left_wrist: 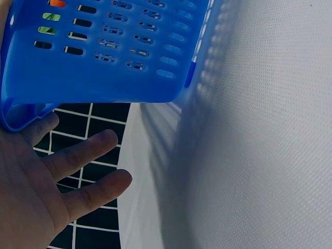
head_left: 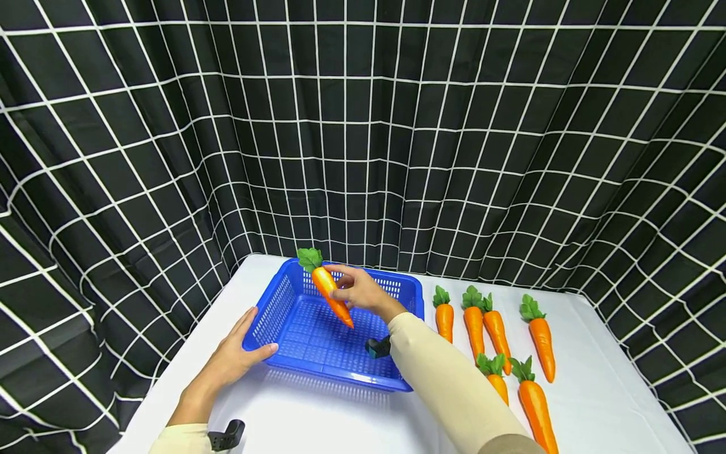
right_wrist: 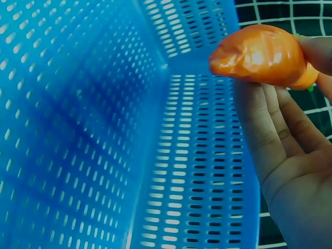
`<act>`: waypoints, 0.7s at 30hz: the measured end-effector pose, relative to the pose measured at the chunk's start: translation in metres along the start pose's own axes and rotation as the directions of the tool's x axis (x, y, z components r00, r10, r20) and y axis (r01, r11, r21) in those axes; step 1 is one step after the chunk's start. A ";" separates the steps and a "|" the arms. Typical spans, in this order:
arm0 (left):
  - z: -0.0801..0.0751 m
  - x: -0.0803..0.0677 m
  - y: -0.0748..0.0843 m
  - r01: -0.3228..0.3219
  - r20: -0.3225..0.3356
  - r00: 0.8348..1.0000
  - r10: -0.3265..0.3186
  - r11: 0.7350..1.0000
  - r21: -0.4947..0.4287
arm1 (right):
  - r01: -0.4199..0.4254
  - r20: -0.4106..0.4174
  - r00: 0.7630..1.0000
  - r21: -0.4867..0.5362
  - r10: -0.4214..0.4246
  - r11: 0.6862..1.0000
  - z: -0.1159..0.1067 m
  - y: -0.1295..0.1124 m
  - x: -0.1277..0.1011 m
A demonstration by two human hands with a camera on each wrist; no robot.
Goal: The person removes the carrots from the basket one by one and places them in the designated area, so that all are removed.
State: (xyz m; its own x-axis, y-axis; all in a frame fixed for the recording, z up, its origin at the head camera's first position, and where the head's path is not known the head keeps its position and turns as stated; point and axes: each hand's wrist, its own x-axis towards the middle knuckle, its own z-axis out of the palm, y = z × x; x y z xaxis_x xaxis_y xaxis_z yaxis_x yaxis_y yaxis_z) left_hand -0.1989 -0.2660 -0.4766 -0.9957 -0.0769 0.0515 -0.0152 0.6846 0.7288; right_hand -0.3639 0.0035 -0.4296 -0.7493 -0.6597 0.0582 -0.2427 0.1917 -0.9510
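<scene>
Holding carrot [head_left: 331,293] over basket [head_left: 295,328], mid-placement: right hand [head_left: 363,291] pinches it w/ thumb + fingers, tip down. Left hand [head_left: 235,356] flat, fingers straight, touching basket's near-left corner. Next: lower, release inside. Six carrots [head_left: 499,340] wait on table [head_left: 317,416].

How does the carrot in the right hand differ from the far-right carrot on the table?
The held carrot is gripped by the right hand above the blue basket, tilted; the far-right carrot lies flat on the white table, untouched. Both are orange with green leafy tops.
</scene>
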 end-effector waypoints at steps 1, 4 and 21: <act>0.000 0.000 -0.001 0.001 -0.001 1.000 -0.001 1.000 -0.002 | 0.005 -0.004 1.000 0.004 -0.005 1.000 0.000 -0.001 -0.001; 0.001 0.001 -0.002 -0.002 -0.005 1.000 0.002 1.000 -0.001 | 0.008 -0.019 1.000 0.007 -0.008 1.000 -0.001 -0.004 -0.004; -0.001 -0.001 0.000 -0.031 -0.012 0.999 0.031 0.999 -0.018 | 0.144 -0.047 0.989 0.080 -0.141 0.986 -0.005 -0.057 -0.040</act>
State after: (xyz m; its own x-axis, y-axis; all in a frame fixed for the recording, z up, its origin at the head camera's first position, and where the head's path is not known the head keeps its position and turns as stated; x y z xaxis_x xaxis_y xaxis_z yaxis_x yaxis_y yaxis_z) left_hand -0.1983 -0.2667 -0.4760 -0.9945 -0.0644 0.0826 0.0178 0.6737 0.7388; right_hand -0.3229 0.0225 -0.3760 -0.7358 -0.6451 0.2058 -0.2983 0.0359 -0.9538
